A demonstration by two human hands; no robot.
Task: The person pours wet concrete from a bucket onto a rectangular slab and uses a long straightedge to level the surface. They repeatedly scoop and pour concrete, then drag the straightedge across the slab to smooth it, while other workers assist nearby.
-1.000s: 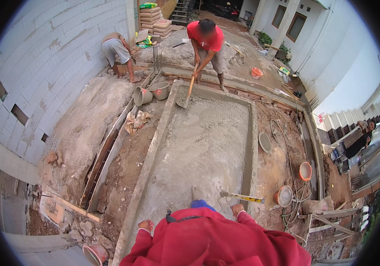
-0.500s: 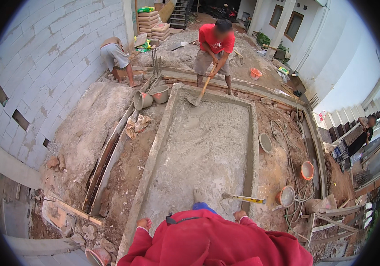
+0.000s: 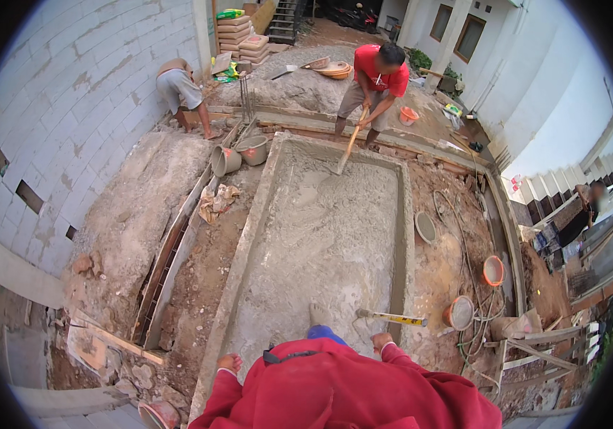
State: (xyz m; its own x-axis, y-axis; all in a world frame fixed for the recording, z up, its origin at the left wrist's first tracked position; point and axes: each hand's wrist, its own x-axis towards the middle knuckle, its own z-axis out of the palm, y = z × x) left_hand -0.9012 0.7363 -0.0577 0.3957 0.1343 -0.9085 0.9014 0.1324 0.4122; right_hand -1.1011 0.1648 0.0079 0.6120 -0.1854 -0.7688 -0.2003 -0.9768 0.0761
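Note:
My left hand (image 3: 230,362) hangs beside my red top, over the left rim of a concrete-walled trough (image 3: 215,336). Its fingers look curled, with nothing visible in them. On the other side, my right hand (image 3: 382,342) is also loosely closed and seems empty. Just ahead of it a long pale tool (image 3: 392,317) with a yellow-and-black end lies across the trough's right rim; I see no contact. Wet grey concrete mix (image 3: 321,236) fills the trough, and my lower leg in blue (image 3: 328,332) stands in it. A co-worker in red (image 3: 380,71) works a hoe (image 3: 349,150) at the far end.
Grey buckets (image 3: 252,151) stand left of the trough's far end. Orange buckets (image 3: 459,313) and a hose (image 3: 469,272) lie to the right. Another person (image 3: 181,89) bends by the block wall (image 3: 92,121). A wooden rack (image 3: 542,354) stands at the lower right.
The co-worker in red has shifted right, bringing the hoe's blade rightward in the mix. Round orange-brown containers now show behind that person. My right hand is slightly higher in view; my left hand barely moved.

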